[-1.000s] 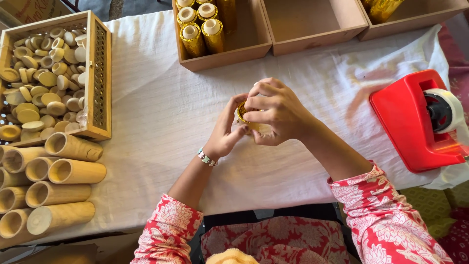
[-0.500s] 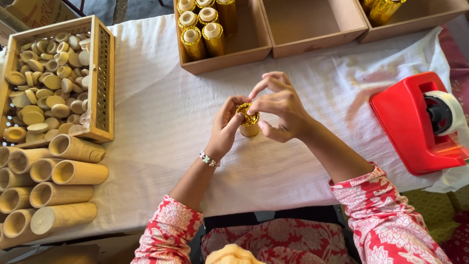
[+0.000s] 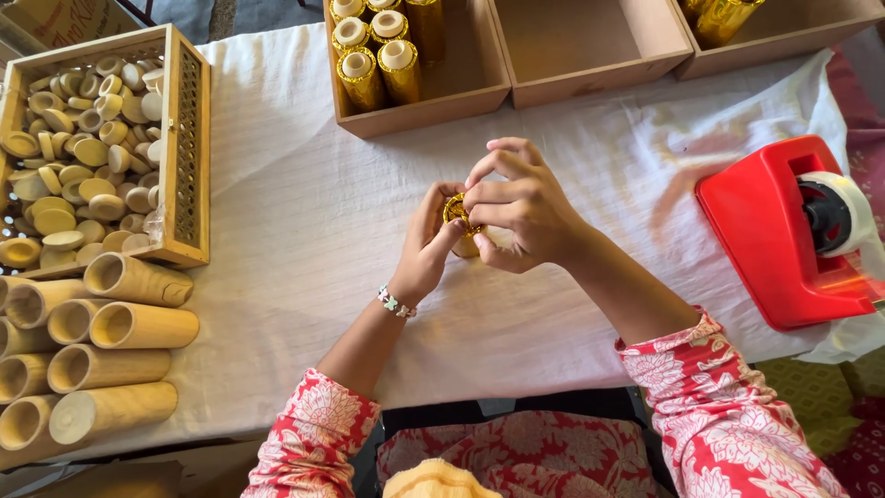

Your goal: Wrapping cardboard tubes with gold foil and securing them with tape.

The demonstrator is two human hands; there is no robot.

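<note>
Over the middle of the white cloth-covered table (image 3: 304, 231), both hands meet around a small tube wrapped in shiny gold foil (image 3: 458, 214), which is held just above the cloth. The left hand (image 3: 427, 242) cups the tube from the left, fingers curled and closed on its side, a beaded bracelet (image 3: 396, 302) at the wrist. The right hand (image 3: 516, 207) covers the tube from the right and above, thumb and fingers pinched on the foil at its top end, so most of the tube is hidden. Beyond the hands on the table, an open cardboard box (image 3: 433, 88) holds 4 visible finished gold-wrapped tubes (image 3: 380, 63) standing upright. At the table's left edge, a wooden crate with a perforated side (image 3: 189, 148) is full of round pale wooden caps (image 3: 78, 157), and bare wooden tubes (image 3: 101, 360) lie stacked just in front of it. At the table's right edge sits a red tape dispenser (image 3: 784, 235)
</note>
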